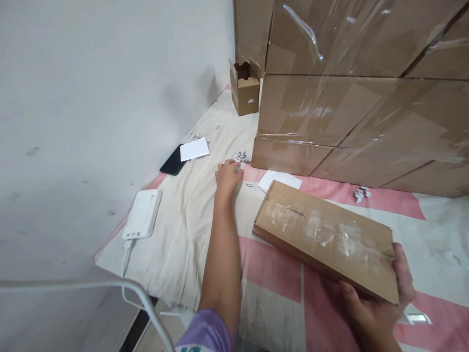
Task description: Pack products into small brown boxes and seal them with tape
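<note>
Over pink-and-white cloth [271,269], flat cardboard box [326,239], right end pinched between thumb and fingers of right hand [383,310]. Left hand [228,175] at crumpled scraps [241,156], fingers bent; whether gripping any, cannot tell. White paper [277,179] beyond box's far left corner; taped cartons [348,112] behind. Near wall [91,122]: black phone [171,165] partly under white card [195,149], white power bank [142,213].

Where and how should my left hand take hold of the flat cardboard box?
Probably grip the flat cardboard box by its left end, coming from the left with thumb on top and fingers underneath. Your right hand holds the opposite end, and your left hand is on that free side. The box's long, thin shape should suit a grip across its thickness.
</note>
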A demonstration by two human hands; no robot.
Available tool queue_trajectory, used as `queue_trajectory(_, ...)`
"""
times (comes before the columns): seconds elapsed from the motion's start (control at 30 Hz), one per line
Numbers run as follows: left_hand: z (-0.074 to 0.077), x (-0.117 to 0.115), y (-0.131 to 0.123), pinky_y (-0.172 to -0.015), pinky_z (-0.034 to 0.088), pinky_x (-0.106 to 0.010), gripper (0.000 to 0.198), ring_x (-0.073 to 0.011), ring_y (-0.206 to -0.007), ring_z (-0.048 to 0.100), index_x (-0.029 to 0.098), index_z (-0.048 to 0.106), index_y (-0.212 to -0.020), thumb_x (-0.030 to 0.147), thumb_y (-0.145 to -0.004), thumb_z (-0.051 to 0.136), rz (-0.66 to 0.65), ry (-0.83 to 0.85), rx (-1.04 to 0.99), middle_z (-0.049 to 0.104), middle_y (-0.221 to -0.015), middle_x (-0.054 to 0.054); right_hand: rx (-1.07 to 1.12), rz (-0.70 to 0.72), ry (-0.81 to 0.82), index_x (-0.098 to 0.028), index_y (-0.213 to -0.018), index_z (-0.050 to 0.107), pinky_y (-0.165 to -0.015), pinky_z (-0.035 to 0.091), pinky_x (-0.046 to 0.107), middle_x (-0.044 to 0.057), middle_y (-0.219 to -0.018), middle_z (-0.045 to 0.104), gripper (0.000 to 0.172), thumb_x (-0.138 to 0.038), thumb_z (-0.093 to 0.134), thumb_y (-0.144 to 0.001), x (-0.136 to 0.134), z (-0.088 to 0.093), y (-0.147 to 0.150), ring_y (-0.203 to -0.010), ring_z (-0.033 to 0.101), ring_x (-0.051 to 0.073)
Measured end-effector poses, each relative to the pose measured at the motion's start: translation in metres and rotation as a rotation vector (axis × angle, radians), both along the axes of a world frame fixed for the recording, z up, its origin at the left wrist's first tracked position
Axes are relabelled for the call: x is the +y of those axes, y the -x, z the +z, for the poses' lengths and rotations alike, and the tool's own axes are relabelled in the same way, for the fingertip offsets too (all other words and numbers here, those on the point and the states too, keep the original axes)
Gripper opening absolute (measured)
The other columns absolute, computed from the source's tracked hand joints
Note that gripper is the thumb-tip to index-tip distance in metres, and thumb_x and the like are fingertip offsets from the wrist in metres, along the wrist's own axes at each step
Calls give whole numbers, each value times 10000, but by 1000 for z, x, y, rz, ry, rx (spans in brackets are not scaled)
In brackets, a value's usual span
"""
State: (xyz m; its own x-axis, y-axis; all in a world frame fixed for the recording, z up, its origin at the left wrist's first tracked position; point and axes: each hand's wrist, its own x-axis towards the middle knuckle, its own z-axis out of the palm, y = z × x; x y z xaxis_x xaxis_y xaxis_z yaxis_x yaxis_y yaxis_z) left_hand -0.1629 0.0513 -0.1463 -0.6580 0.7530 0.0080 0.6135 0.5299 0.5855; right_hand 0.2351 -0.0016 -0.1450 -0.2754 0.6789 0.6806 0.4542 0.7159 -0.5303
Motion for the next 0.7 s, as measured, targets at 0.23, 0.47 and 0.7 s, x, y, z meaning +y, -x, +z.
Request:
queue_trajectory(0.23,8,-2,1,-945,467,-351,236,-257,-1137,631,228,692,-1109,329,-941,561,201,-192,-13,698,-1238,-85,-2,21,0,-401,-1622,232,-1197,219,790,24,-1705,243,901,-348,736,-877,2,-2,-3,-1548,247,447)
queue_trajectory(0.47,9,0,6,-813,484,-256,216,-147,-831,641,207,600,-1104,221,-888,602,296,-448,-81,703,-1022,-35,4,44,-24,-305,-1631,235,-1173,209,801,102,-1701,246,913,-306,755,-881,3,-4,-5,-1539,264,454)
queue_trajectory(0.7,13,6,11,-797,494,-234,145,-140,-805,632,187,673,-959,264,-921,556,193,-624,-181,683,-869,-13,-1,57,-36,-314,-1624,232,-1167,231,792,118,-1700,240,905,-279,745,-880,3,-1,-2,-1546,265,430)
